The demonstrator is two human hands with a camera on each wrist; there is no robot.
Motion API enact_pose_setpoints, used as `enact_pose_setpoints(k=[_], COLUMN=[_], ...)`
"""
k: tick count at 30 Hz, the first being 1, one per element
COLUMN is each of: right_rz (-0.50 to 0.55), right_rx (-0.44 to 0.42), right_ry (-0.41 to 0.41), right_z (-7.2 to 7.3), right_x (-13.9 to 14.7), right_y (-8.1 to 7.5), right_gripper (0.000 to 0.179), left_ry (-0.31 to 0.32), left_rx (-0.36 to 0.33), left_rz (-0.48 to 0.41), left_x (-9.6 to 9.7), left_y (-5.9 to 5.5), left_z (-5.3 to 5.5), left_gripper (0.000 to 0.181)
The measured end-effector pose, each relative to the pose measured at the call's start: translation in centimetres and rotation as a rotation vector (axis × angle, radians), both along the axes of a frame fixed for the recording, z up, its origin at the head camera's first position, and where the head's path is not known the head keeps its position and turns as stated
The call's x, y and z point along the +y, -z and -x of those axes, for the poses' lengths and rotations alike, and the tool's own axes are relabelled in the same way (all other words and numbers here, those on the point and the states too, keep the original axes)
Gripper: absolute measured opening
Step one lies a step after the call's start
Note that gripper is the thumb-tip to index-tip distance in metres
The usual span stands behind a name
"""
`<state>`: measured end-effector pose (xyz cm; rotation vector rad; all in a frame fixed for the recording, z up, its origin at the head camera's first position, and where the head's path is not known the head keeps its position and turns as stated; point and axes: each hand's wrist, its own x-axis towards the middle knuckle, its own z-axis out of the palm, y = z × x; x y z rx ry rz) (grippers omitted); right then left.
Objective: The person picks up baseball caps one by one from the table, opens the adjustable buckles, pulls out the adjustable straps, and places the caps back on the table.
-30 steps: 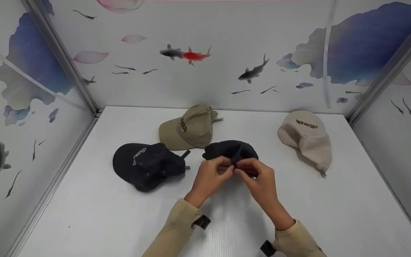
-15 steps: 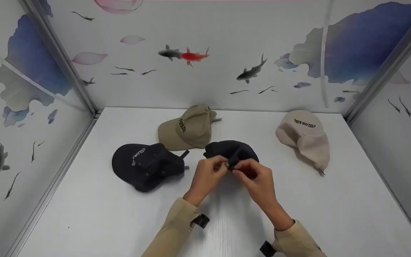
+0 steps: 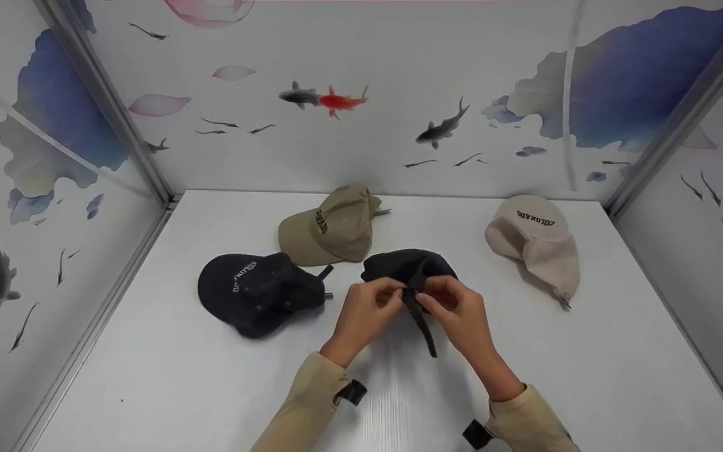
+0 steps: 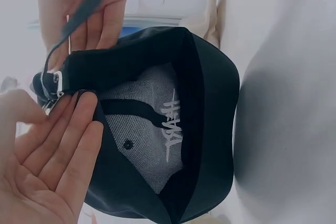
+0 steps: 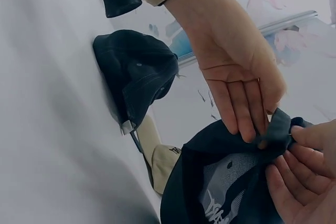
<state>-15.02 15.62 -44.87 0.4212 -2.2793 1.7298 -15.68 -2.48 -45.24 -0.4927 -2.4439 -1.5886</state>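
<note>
A black baseball cap (image 3: 399, 263) is between both hands, its mesh-lined inside and white lettering (image 4: 172, 124) showing in the left wrist view. The left hand (image 3: 361, 317) pinches the back closure, thumb and fingertips at a small metal buckle (image 4: 56, 90). Just across the opening, the right hand (image 3: 462, 317) pinches the cap's back edge beside that buckle. A loose strap end (image 3: 423, 329) dangles between the hands toward the person. In the right wrist view, fingers cover the buckle.
A navy cap (image 3: 261, 292) lies to the left, a khaki cap (image 3: 330, 229) behind. At the back right is a beige cap (image 3: 537, 232). Printed walls (image 3: 368, 157) enclose the white table (image 3: 167, 376) on three sides.
A strap end now hangs down below the fingers, where half a second ago none showed. Both hands remain at the cap's back with small finger shifts; the other caps are still.
</note>
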Motion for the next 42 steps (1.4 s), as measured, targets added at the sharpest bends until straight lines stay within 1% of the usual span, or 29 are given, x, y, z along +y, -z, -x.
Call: enact_pose_setpoints(k=[4, 7, 10, 12, 14, 17, 19, 21, 25, 29, 32, 37, 42], right_rz=[0.002, 0.046, 0.112, 0.159, 0.198, 0.226, 0.227, 0.227, 0.238, 0.225, 0.203, 0.196, 0.202], right_rx=[-0.009, -0.052, -0.129, -0.187, -0.237, -0.283, -0.293, -0.3, -0.319, -0.337, -0.336, -0.325, -0.347], right_ry=[0.007, 0.008, -0.012, -0.032, -0.049, -0.062, -0.066, -0.07, -0.077, -0.087, -0.108, -0.143, -0.156], right_z=[0.3, 0.5, 0.6, 0.6, 0.6, 0.5, 0.5, 0.5, 0.4, 0.3, 0.3, 0.1, -0.1], right_x=[0.4, 0.7, 0.9, 1.0, 1.0, 1.0, 0.9, 0.9, 0.7, 0.7, 0.9, 1.3, 1.7], right_y=[0.4, 0.6, 0.6, 0.5, 0.4, 0.2, 0.2, 0.2, 0.3, 0.3, 0.4, 0.5, 0.4], right_gripper=[0.017, 0.016, 0.015, 0.016, 0.017, 0.017, 0.017, 0.017, 0.017, 0.017, 0.018, 0.022, 0.021], left_ry=[0.072, 0.082, 0.047, 0.023, 0.005, -0.013, -0.036, -0.066, -0.139, -0.201, -0.228, -0.255, -0.291], left_rx=[-0.002, 0.041, 0.109, 0.136, 0.141, 0.143, 0.156, 0.189, 0.239, 0.251, 0.245, 0.25, 0.251], left_rz=[-0.027, 0.011, 0.074, 0.117, 0.15, 0.198, 0.238, 0.282, 0.367, 0.436, 0.456, 0.442, 0.451], left_x=[0.2, 0.2, 0.2, 0.2, 0.2, 0.5, 0.8, 1.1, 1.7, 1.8, 1.7, 1.4, 0.8], left_y=[-0.1, 0.1, 0.3, 0.5, 0.6, 0.8, 0.8, 0.9, 1.0, 0.9, 0.9, 1.0, 1.2], left_z=[-0.3, -0.4, -0.4, -0.4, -0.4, -0.3, -0.2, -0.1, 0.0, 0.1, 0.1, 0.2, 0.4], left_gripper=[0.018, 0.017, 0.015, 0.016, 0.02, 0.028, 0.032, 0.033, 0.031, 0.025, 0.021, 0.016, 0.017])
